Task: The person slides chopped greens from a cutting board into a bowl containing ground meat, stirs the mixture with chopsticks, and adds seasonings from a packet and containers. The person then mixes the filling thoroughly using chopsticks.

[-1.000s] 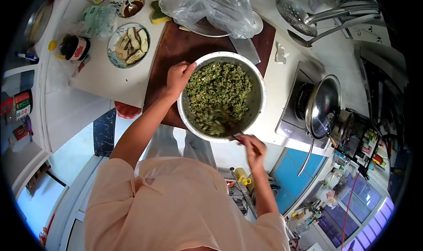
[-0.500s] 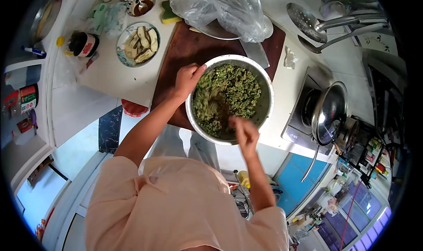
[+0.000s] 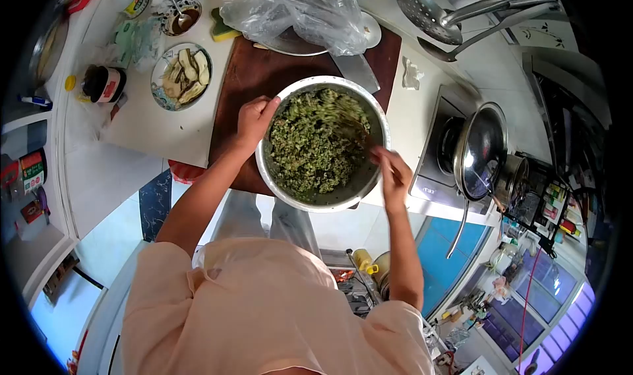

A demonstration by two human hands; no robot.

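A large metal bowl (image 3: pixel 382 154) of chopped green filling (image 3: pixel 310 144) rests at the front of the brown cutting board (image 3: pixel 241 78). My left hand (image 3: pixel 256 121) grips its left rim, thumb over the edge. At the right side of the bowl, my right hand (image 3: pixel 394 176) is closed, with its fingers at the rim. Whatever it holds reaches into the filling but is smeared by motion, so its kind does not show. The filling is blurred at the upper right of the bowl.
Behind the bowl lie a cleaver (image 3: pixel 356 72) and a clear plastic bag (image 3: pixel 297 12). A plate of pale strips (image 3: pixel 155 85), a sauce bowl with spoon (image 3: pixel 173 27) and a sponge (image 3: pixel 224 27) stand left. On the right are a lidded wok (image 3: pixel 484 151) and hanging ladles (image 3: pixel 428 19).
My right hand has moved up and right to the bowl's right side, and the stirred blur has shifted from left to upper right. My left hand keeps its hold on the rim.
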